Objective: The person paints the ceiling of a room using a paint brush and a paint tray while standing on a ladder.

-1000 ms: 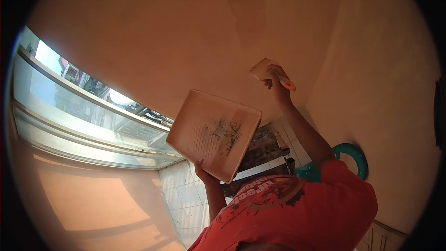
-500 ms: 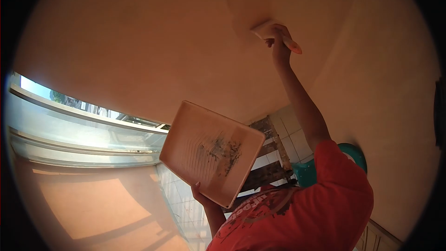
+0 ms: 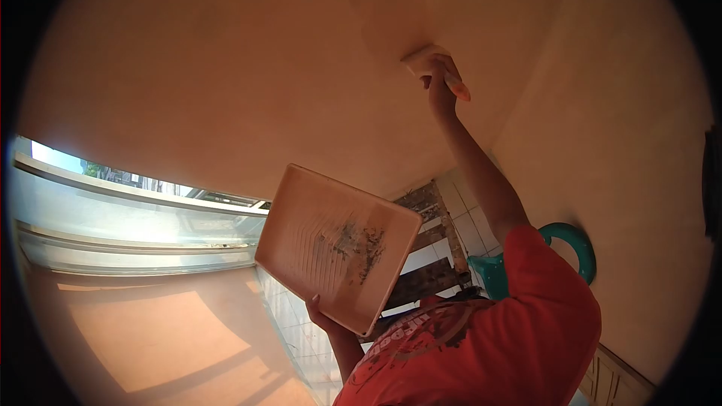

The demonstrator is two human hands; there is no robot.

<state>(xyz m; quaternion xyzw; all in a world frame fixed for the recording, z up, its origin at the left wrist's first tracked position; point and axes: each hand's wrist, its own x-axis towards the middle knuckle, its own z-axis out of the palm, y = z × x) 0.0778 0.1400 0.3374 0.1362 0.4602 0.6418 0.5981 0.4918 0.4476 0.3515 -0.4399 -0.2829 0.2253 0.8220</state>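
Brush [image 3: 421, 57] bristles press against the peach ceiling [image 3: 226, 68], with the right hand [image 3: 441, 81] wrapped tight round the handle at the end of a fully raised arm. The left hand [image 3: 319, 311] grips the bottom edge of a tray [image 3: 335, 244], fingers curled under it, and holds it tilted at chest height, well below the brush.

To do this stroke well, I judge that the bristles should stay flat on the surface under light, even pressure, each pass overlapping the last so no edge shows. A slightly darker band runs up from the brush, probably wet coating, and the stroke should blend into it. The tray leans steeply; levelling it would keep anything left in it from running off. Only 1 dark, streaky patch shows on its ribbed floor, so it looks nearly dry.

The ceiling is smooth and evenly coloured and meets a wall [image 3: 624, 143] of the same tone on the right. A wide window [image 3: 128, 218] lets in strong daylight on the left. Pale tiles [image 3: 472, 218], a dark plank [image 3: 425, 282] and a teal tub [image 3: 575, 244] lie beyond the red shirt [image 3: 511, 331].
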